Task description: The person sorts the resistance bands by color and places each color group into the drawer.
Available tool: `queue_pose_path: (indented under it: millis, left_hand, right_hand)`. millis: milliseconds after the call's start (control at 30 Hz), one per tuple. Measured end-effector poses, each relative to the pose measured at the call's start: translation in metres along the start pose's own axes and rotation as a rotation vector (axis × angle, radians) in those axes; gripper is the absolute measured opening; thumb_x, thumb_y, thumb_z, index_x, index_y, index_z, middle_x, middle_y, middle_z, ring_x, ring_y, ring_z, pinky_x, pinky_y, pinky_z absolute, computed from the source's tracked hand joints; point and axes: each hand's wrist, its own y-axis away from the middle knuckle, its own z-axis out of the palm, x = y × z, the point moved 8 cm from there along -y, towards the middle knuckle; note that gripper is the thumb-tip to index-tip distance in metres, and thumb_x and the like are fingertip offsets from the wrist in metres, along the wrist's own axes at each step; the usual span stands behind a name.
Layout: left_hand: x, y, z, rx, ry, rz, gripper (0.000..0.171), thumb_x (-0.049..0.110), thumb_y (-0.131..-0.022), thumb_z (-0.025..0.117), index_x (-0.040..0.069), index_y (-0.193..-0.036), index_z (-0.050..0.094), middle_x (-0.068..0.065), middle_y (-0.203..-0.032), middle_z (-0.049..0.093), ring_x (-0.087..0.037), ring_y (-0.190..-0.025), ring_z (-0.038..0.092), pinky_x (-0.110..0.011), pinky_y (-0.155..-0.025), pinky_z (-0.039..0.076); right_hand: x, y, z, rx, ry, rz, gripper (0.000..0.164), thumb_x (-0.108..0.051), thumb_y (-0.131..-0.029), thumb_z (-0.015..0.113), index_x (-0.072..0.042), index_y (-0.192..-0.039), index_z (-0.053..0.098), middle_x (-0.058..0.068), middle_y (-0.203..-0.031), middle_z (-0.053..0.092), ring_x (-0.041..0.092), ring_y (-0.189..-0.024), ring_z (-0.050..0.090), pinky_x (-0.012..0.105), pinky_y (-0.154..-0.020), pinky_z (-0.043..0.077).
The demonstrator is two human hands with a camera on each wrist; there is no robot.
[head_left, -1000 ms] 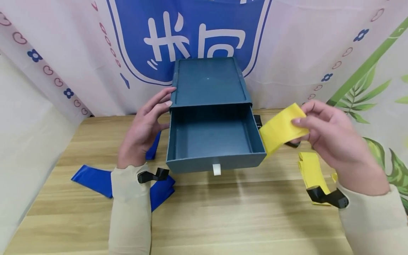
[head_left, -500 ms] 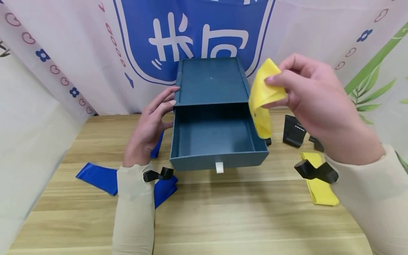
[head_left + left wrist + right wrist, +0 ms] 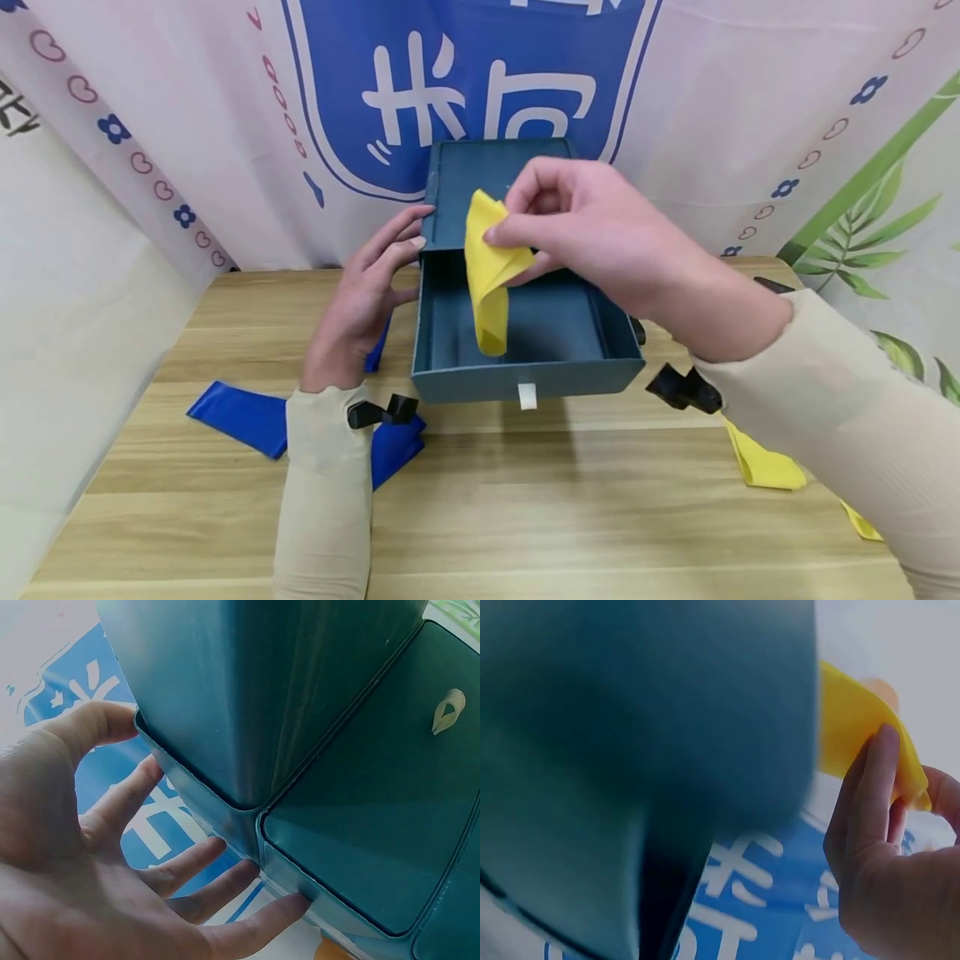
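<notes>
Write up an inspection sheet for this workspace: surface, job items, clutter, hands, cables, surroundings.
Surface: pale wood-grain tabletop
Job items: dark teal rectangular plastic box, its drawer pulled open; limp folded yellow strip over the drawer in the head view
Clutter: flat blue strips at left, other yellow strips at right; black items at right, mostly hidden
Hands: left hand touches the box's left side; right hand pinches the folded strip
Cables: nothing seen
Surroundings: white curtain with blue emblem behind

We see a plain cream left sleeve (image 3: 326, 500) and a matching right sleeve (image 3: 832, 425), both long and lightly creased. A small angular black bracket (image 3: 367, 415) sits on the left one, a similar bracket (image 3: 684, 389) on the right.
</notes>
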Motion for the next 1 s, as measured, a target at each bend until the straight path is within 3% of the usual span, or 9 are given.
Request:
queue_pose_path:
  millis: [133, 367, 733, 1000]
  left_hand:
    - [0.001, 0.0, 0.001, -0.001, 0.004, -0.01, 0.044, 0.033, -0.111, 0.053, 0.032, -0.155, 0.057, -0.002, -0.169, 0.043, -0.033, -0.149, 0.04, -0.074, -0.118, 0.04]
    - [0.001, 0.0, 0.002, 0.0, -0.012, -0.017, 0.045, 0.035, -0.111, 0.053, 0.033, -0.156, 0.056, -0.001, -0.17, 0.041, -0.033, -0.15, 0.04, -0.073, -0.118, 0.041]
    - [0.0, -0.001, 0.0, -0.005, -0.015, -0.001, 0.045, 0.035, -0.111, 0.052, 0.033, -0.156, 0.056, -0.003, -0.172, 0.037, -0.035, -0.154, 0.034, -0.079, -0.119, 0.034]
    - [-0.001, -0.001, -0.001, 0.003, -0.025, 0.002, 0.045, 0.036, -0.111, 0.053, 0.034, -0.156, 0.057, -0.002, -0.172, 0.037, -0.036, -0.155, 0.033, -0.079, -0.119, 0.034]
  right_hand:
    - [-0.003, 0.001, 0.014, -0.047, 0.019, 0.014, 0.012, -0.01, -0.104, 0.069, -0.003, -0.107, 0.06, 0.016, -0.115, 0.074, 0.028, -0.106, 0.073, 0.038, -0.089, 0.067]
    - [0.004, 0.0, 0.02, -0.047, 0.046, 0.012, 0.013, -0.011, -0.103, 0.071, -0.004, -0.107, 0.061, 0.014, -0.111, 0.075, 0.028, -0.102, 0.074, 0.04, -0.089, 0.067]
    - [0.054, -0.008, -0.004, 0.015, 0.209, 0.15, 0.018, -0.018, -0.103, 0.073, -0.005, -0.108, 0.063, 0.016, -0.115, 0.072, 0.029, -0.107, 0.07, 0.036, -0.092, 0.066]
    - [0.066, -0.006, -0.018, 0.052, 0.351, 0.173, 0.019, -0.02, -0.102, 0.075, -0.006, -0.108, 0.063, 0.016, -0.114, 0.07, 0.03, -0.104, 0.07, 0.037, -0.089, 0.066]
